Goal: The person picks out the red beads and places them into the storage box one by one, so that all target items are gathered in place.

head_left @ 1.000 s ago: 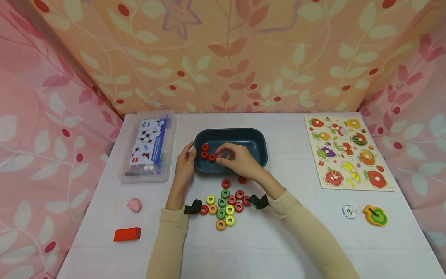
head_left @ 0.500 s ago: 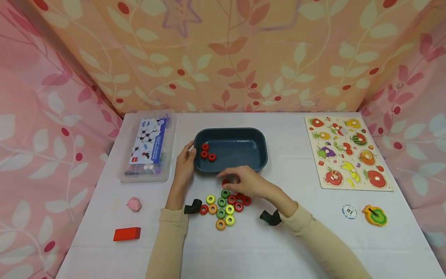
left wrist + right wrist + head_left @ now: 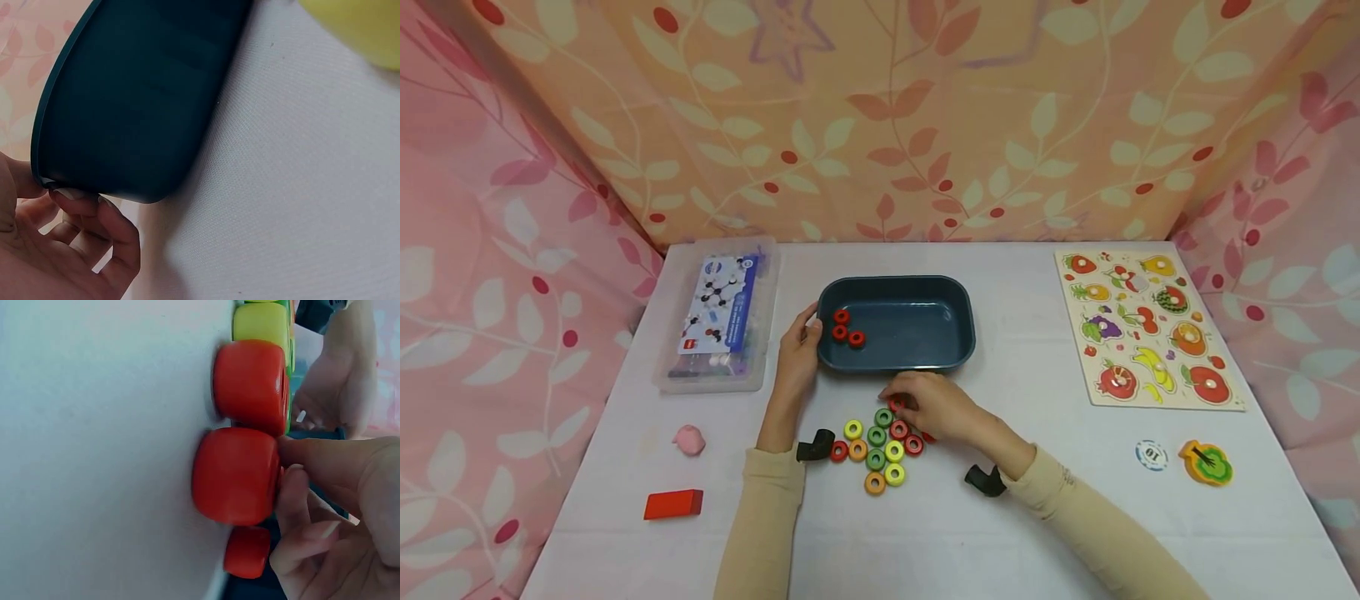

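Three red beads [image 3: 840, 332] are contained at the left end of the tray [image 3: 917, 321], which is pinched at that end by the left hand [image 3: 797, 346]. Another red bead [image 3: 897, 403], in front of the tray's near wall, is encircled by the curled grip of the right hand [image 3: 938, 405]; its firmness cannot be told. Pick-up is judged in hand. Next, a clean lift over the wall is called for, neighbouring beads [image 3: 894, 451] being left undisturbed.
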Demonstrator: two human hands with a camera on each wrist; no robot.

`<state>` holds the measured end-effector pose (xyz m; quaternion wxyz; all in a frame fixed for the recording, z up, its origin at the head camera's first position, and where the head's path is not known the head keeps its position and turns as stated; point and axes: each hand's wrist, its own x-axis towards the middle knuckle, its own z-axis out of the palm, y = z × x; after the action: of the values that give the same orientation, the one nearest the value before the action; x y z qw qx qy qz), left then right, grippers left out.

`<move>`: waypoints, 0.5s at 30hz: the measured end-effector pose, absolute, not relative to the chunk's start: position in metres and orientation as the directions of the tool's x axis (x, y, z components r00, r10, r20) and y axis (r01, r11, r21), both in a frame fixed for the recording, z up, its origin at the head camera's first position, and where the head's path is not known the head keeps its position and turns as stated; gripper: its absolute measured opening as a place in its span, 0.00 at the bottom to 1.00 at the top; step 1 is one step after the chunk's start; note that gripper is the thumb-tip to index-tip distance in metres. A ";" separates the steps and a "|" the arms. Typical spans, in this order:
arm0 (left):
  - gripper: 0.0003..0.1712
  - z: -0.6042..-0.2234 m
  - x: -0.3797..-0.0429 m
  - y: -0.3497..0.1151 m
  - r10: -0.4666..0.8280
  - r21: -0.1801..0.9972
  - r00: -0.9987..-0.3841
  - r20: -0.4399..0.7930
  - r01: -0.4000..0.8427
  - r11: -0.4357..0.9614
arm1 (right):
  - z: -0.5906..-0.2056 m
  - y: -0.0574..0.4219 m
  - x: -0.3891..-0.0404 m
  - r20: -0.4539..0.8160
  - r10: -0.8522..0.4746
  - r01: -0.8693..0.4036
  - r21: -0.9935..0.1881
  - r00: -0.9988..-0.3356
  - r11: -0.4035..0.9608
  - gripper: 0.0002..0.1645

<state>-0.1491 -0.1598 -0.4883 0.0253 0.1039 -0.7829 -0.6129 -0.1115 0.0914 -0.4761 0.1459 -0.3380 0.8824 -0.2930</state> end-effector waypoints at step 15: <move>0.25 -0.483 -0.147 -0.160 -0.184 0.968 -0.977 -0.110 -0.147 0.201 | -0.449 0.094 -0.122 0.083 -0.667 -0.473 -0.769 -0.740 0.429 0.17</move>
<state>-0.1470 -0.1600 -0.4826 0.0148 0.1067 -0.7749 -0.6228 -0.1219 0.0945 -0.4488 0.1177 -0.3406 0.8371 -0.4117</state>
